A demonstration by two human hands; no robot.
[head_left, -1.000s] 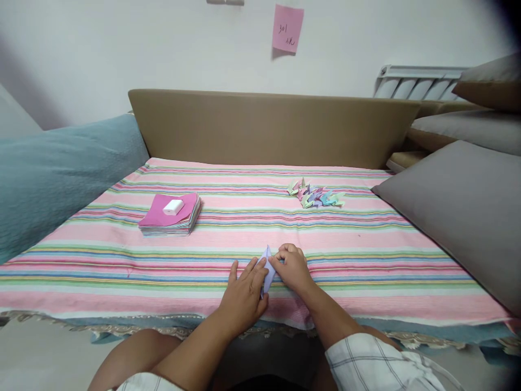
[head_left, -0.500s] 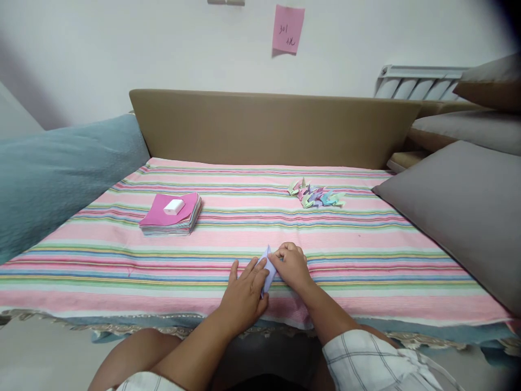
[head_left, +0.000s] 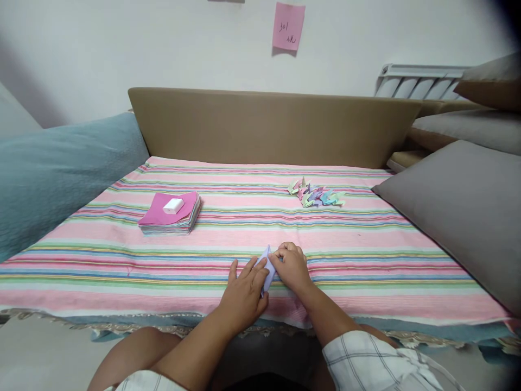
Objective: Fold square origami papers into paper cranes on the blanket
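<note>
Pressing down on a folded lilac paper (head_left: 269, 276) at the lower centre of the frame, the left hand (head_left: 244, 297) lies over its left side with fingers spread open, flat rather than gripping. The right hand (head_left: 293, 269) has its thumb and index finger closed on the paper near its upper tip, the other fingers curled in. The paper is a narrow, pointed shape lying aslant on a striped cloth (head_left: 228, 228). At centre left, a stack of paper sheets (head_left: 166, 229) has a bright pink sheet (head_left: 187, 202) on top, and this carries a small white block (head_left: 173, 206). Right of centre, farther up the cloth, small folded paper pieces (head_left: 315, 196) in green, pink, purple and blue lie bunched together. A blue cushion (head_left: 65, 168) fills the left edge and a grey cushion (head_left: 459, 201) the right; a pink note (head_left: 288, 27) hangs on the wall at upper centre. Compared with the earlier frames, both hands keep nearly the same hold and place, while the view has dipped slightly, so the note sits a little higher in the frame.
</note>
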